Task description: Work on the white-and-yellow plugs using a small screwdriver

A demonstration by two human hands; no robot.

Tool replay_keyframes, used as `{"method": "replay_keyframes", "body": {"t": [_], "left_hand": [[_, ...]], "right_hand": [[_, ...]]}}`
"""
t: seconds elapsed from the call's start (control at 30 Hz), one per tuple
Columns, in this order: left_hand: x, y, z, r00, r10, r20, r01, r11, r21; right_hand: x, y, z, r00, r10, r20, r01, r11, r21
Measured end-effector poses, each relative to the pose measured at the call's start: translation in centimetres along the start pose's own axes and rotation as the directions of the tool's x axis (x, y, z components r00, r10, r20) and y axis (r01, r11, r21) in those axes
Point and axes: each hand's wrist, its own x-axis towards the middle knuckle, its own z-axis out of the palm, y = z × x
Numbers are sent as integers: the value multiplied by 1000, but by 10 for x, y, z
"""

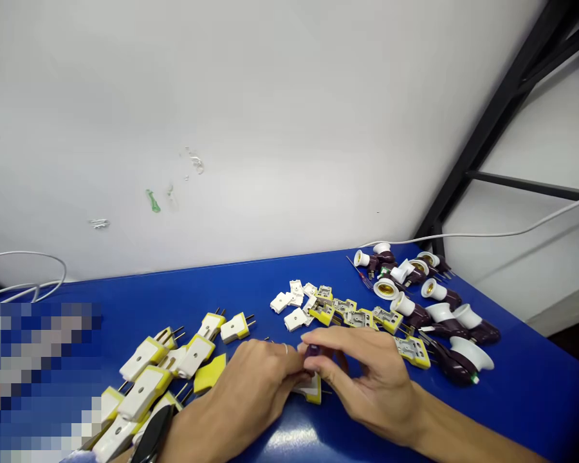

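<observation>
Dark piece (312, 350), mostly hidden, sits pinched between the left hand (253, 395) and right hand (367, 379) grips.

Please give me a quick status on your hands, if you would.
Left hand, right hand on small dark part. White-and-yellow plug just below. More plugs beside left hand.

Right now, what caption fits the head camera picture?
Left hand and right hand hold a dark part above a blue table.

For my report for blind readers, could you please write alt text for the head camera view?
The left hand and right hand pinch a small dark purple part over a blue table, among white-and-yellow plug parts and brown lamp holders.
</observation>
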Motion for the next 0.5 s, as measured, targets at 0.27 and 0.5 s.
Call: {"method": "replay_keyframes", "body": {"t": [0.27, 0.5], "left_hand": [[-1, 1, 0, 998, -42, 42, 41, 999, 26], [0, 3, 0, 992, -93, 88, 90, 995, 46]], "right_hand": [[-2, 1, 2, 999, 42, -14, -42, 999, 4], [-5, -2, 6, 993, 96, -65, -98, 995, -19]]}}
